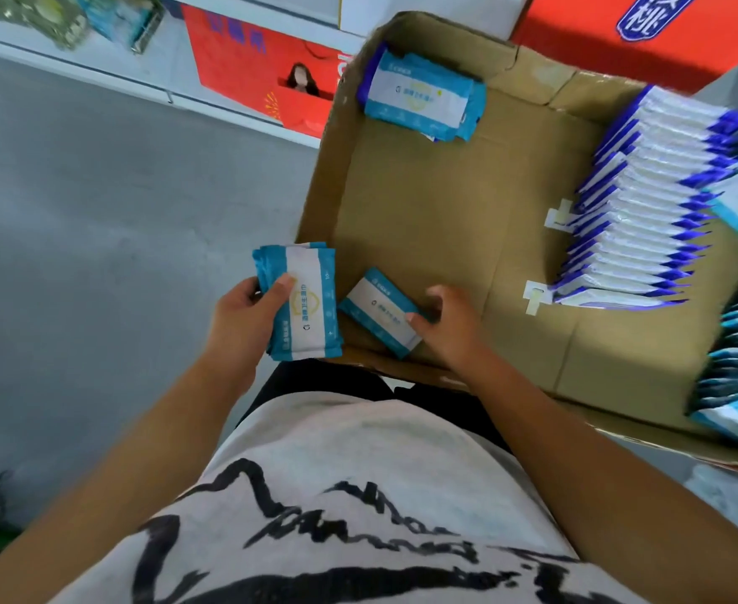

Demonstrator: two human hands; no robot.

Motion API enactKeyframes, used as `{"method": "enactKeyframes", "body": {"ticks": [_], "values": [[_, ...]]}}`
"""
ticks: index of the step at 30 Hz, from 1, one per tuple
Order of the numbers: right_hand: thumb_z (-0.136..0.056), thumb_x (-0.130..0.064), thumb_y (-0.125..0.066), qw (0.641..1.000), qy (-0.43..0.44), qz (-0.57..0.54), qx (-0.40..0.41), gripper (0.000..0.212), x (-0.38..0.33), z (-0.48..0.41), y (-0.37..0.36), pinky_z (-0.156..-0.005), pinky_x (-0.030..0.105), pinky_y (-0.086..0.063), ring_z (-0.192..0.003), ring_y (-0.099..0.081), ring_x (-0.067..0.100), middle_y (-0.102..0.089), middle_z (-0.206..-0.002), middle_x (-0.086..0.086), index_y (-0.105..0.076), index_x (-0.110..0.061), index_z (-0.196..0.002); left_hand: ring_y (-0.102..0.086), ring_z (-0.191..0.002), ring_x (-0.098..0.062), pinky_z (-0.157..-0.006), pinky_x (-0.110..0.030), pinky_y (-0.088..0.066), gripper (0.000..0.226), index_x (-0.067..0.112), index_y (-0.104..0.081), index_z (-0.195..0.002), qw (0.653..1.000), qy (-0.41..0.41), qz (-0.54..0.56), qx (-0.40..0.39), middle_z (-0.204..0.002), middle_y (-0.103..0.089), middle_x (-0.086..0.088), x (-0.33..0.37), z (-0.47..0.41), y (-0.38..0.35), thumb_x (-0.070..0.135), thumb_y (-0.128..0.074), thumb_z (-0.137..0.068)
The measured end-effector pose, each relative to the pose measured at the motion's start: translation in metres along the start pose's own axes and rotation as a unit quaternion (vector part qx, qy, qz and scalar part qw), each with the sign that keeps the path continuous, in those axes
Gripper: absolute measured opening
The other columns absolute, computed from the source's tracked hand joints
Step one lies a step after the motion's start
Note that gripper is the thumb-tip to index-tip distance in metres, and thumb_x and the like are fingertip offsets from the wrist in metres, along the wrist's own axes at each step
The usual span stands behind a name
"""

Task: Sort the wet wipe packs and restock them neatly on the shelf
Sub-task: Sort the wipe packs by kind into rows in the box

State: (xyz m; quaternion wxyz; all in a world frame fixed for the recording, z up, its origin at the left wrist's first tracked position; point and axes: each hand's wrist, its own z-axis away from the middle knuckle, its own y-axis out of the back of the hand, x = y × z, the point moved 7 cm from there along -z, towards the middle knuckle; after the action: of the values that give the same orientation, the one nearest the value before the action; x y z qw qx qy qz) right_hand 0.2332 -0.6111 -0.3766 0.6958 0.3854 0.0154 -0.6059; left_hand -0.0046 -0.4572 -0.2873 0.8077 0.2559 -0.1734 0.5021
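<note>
Both forearms reached forward to the near-left corner of the open cardboard box (445, 211). The left hand (245, 316) gripped a stack of teal wet wipe packs (304, 298), thumb on top, long axis pointing away. The right hand (445, 324) pinched a single pack (378, 311) lying diagonally inside that corner.

Grey floor (110, 220), white shelving (97, 71)

the near stack of wet wipe packs (304, 300) is teal with a white band and a yellow emblem; the single pack (380, 313) beside it is teal and white too. the row of packs (637, 211) is white, edged deep blue. the cardboard box (445, 211) is brown. the t-shirt (350, 433) is pale with black brush strokes.
</note>
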Motion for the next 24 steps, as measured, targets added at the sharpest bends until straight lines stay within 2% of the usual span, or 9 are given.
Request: {"method": "enactKeyframes", "body": {"ticks": [3, 7, 10, 12, 14, 17, 19, 22, 24], "values": [[-0.083, -0.034, -0.08, 0.999, -0.028, 0.007, -0.038, 0.066, -0.002, 0.0, -0.013, -0.091, 0.032, -0.047, -0.114, -0.059, 0.023, -0.06, -0.127, 0.008, -0.049, -0.011, -0.136, -0.078, -0.091, -0.018, -0.078, -0.037, -0.062, 0.021, 0.02, -0.069, -0.113, 1.0, 0.001, -0.004, 0.008, -0.102, -0.079, 0.0, -0.009, 0.003, 0.008, 0.035, -0.066, -0.099], [-0.082, -0.027, -0.081, 0.998, -0.039, 0.025, -0.052, 0.05, -0.007, -0.002, -0.021, -0.078, 0.027, -0.043, -0.094, -0.057, 0.015, -0.065, -0.117, 0.008, -0.059, -0.009, -0.123, -0.077, -0.092, -0.019, -0.08, -0.039, -0.063, 0.018, 0.022, -0.069, -0.111, 1.0, -0.001, 0.0, 0.012, -0.104, -0.079, -0.001, -0.013, 0.006, 0.014, 0.035, -0.066, -0.099], [-0.083, -0.022, -0.081, 0.996, -0.047, -0.045, -0.054, 0.039, -0.01, 0.001, -0.012, -0.079, 0.026, -0.047, -0.093, -0.061, 0.017, -0.068, -0.113, 0.008, -0.064, -0.009, -0.115, -0.077, -0.093, -0.019, -0.086, -0.042, -0.063, 0.017, 0.025, -0.068, -0.11, 1.0, -0.007, 0.008, 0.008, -0.105, -0.078, 0.0, -0.012, 0.008, 0.015, 0.037, -0.065, -0.1], [-0.085, -0.018, -0.079, 0.993, -0.028, -0.115, -0.017, 0.031, -0.019, 0.012, 0.006, -0.076, 0.017, -0.048, -0.092, -0.063, 0.017, -0.067, -0.106, 0.002, -0.064, -0.01, -0.111, -0.077, -0.094, -0.018, -0.088, -0.044, -0.062, 0.017, 0.025, -0.068, -0.11, 1.0, -0.016, 0.013, 0.004, -0.106, -0.078, 0.001, -0.009, 0.009, 0.014, 0.038, -0.065, -0.1], [-0.086, -0.013, -0.077, 0.985, 0.0, -0.172, 0.025, 0.024, -0.033, 0.027, 0.03, -0.071, 0.007, -0.047, -0.086, -0.063, 0.009, -0.066, -0.097, -0.006, -0.065, -0.011, -0.107, -0.077, -0.095, -0.019, -0.09, -0.046, -0.062, 0.023, 0.023, -0.067, -0.115, 0.999, -0.027, 0.019, -0.002, -0.107, -0.078, 0.0, -0.003, 0.01, 0.011, 0.039, -0.064, -0.099], [-0.086, -0.014, -0.077, 0.969, 0.042, -0.239, 0.043, 0.017, -0.049, 0.042, 0.062, -0.077, 0.017, -0.055, -0.09, -0.069, 0.007, -0.073, -0.099, -0.006, -0.069, -0.022, -0.1, -0.077, -0.095, -0.019, -0.091, -0.047, -0.061, 0.025, 0.021, -0.067, -0.117, 0.998, -0.046, 0.035, -0.018, -0.106, -0.078, 0.0, 0.011, 0.01, 0.005, 0.039, -0.065, -0.099], [-0.087, -0.012, -0.076, 0.947, 0.06, -0.314, 0.032, 0.021, -0.059, 0.049, 0.078, -0.079, 0.024, -0.058, -0.094, -0.071, 0.012, -0.075, -0.101, -0.003, -0.069, -0.025, -0.101, -0.077, -0.094, -0.018, -0.089, -0.045, -0.062, 0.019, 0.025, -0.067, -0.113, 0.996, -0.062, 0.047, -0.033, -0.106, -0.078, 0.001, 0.023, 0.009, 0.0, 0.038, -0.065, -0.099], [-0.089, -0.007, -0.073, 0.921, 0.07, -0.382, 0.034, 0.028, -0.074, 0.056, 0.097, -0.07, 0.02, -0.056, -0.091, -0.073, 0.011, -0.075, -0.105, 0.004, -0.064, -0.014, -0.115, -0.078, -0.093, -0.018, -0.086, -0.044, -0.063, 0.014, 0.028, -0.066, -0.111, 0.993, -0.084, 0.059, -0.049, -0.105, -0.078, 0.003, 0.044, 0.005, -0.005, 0.037, -0.065, -0.1], [-0.089, -0.008, -0.072, 0.915, 0.073, -0.396, 0.03, 0.028, -0.085, 0.057, 0.104, -0.066, 0.02, -0.055, -0.086, -0.073, 0.012, -0.077, -0.1, 0.004, -0.062, -0.01, -0.115, -0.078, -0.093, -0.019, -0.087, -0.045, -0.063, 0.016, 0.025, -0.067, -0.112, 0.991, -0.101, 0.05, -0.065, -0.104, -0.079, 0.002, 0.059, 0.003, -0.008, 0.036, -0.065, -0.1]]}}
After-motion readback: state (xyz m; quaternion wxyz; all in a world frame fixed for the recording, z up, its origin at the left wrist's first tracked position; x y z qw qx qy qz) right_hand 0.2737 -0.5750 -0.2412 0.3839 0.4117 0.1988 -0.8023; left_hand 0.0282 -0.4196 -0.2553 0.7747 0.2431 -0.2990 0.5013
